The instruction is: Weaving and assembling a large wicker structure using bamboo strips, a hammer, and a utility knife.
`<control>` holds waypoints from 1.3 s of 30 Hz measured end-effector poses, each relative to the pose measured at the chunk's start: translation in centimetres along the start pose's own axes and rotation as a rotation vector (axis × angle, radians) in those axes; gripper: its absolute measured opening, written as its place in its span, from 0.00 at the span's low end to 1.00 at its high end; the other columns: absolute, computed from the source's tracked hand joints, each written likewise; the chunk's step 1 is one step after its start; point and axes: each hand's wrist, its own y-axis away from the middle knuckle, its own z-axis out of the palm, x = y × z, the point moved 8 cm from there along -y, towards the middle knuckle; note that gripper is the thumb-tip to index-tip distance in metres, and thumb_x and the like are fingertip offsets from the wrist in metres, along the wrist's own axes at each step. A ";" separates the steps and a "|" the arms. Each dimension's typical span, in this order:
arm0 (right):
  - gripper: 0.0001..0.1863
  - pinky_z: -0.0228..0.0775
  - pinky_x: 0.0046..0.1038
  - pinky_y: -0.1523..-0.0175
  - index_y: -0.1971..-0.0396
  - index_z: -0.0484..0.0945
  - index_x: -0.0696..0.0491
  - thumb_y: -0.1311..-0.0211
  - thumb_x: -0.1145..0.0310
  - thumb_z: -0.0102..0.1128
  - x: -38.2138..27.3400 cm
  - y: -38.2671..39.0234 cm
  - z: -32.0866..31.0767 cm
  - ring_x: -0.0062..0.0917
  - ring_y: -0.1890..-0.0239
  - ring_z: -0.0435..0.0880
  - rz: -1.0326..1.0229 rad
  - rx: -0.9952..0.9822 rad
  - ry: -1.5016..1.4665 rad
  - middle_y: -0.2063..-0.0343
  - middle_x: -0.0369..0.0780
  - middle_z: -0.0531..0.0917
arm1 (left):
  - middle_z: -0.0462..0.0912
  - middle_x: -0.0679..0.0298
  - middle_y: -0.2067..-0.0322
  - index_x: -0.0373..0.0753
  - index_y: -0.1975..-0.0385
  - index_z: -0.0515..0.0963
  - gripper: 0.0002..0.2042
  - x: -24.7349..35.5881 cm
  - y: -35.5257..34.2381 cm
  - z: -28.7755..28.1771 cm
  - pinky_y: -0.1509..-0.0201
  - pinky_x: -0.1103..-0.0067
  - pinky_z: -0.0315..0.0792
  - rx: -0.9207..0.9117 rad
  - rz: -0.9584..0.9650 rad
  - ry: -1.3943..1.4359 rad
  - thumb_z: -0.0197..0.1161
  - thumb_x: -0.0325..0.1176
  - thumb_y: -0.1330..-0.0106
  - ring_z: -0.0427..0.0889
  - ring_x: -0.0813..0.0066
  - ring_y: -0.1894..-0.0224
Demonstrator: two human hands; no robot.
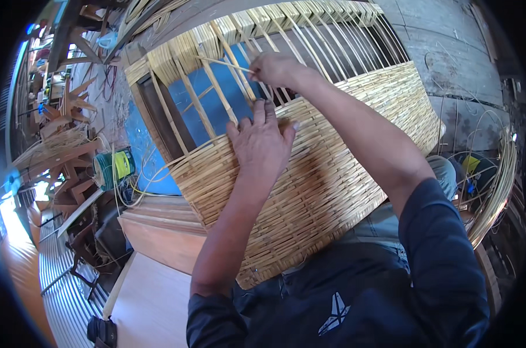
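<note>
A wooden frame (145, 119) leans across my lap, its near part covered by a tight rattan weave (326, 174). Pale upright strips (208, 87) run from the weave's edge to the wrapped far rail (184, 49). My left hand (260, 145) rests on the weave near its upper edge, fingers stretched and a little apart, touching the bases of the uprights. Beyond it, my right hand (276, 71) is closed in a pinch on a thin rattan strip (225, 64), which points left across the uprights. The strip's other end is hidden by the hand.
Stacked boards (164, 223) lie left of the frame, beside a green and yellow container (113, 168). A blue surface (152, 165) shows behind the uprights. At the right hangs a coil of rattan (498, 180). Wooden furniture parts (71, 110) clutter the far left.
</note>
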 end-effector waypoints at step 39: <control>0.26 0.76 0.31 0.61 0.46 0.68 0.60 0.49 0.76 0.56 9.8 4.1 -7.8 0.38 0.69 0.83 0.050 0.451 0.146 0.72 0.49 0.83 | 0.70 0.61 0.45 0.41 0.56 0.78 0.14 6.3 -4.4 4.0 0.48 0.64 0.56 0.216 -0.077 0.028 0.54 0.34 0.40 0.74 0.61 0.55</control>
